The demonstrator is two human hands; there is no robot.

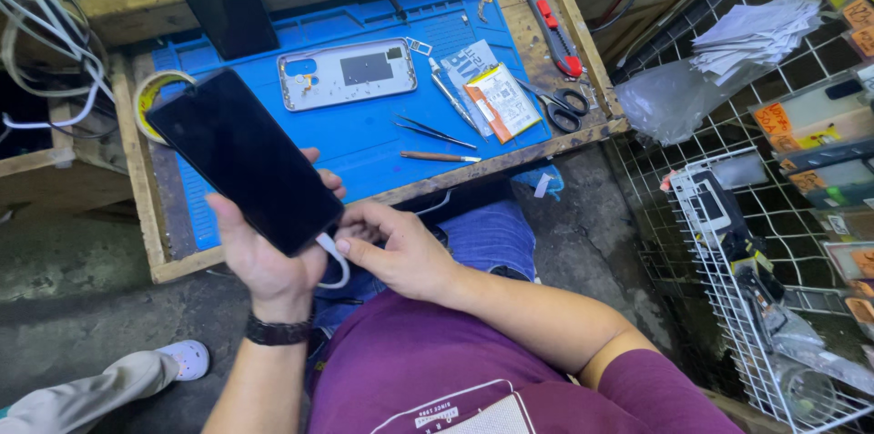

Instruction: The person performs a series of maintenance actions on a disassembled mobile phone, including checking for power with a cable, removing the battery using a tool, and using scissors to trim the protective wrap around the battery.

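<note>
On blue mat point(382, 138), orange-white packet point(501, 102), left hand point(269, 256) holding black phone point(244, 159)

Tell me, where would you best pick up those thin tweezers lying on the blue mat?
Probably at the middle of the tweezers, pinching across the two slim arms from above. They lie flat on the blue mat, pointed tips toward the right near the screwdriver, so the wider joined left end or the middle looks safest.

Your left hand point(269, 256) was raised palm-up, fingers wrapped in a firm grip, forearm angled upward. Your right hand point(401, 252) reached across beside it, thumb and fingertips pinched together, elbow bent.
</note>
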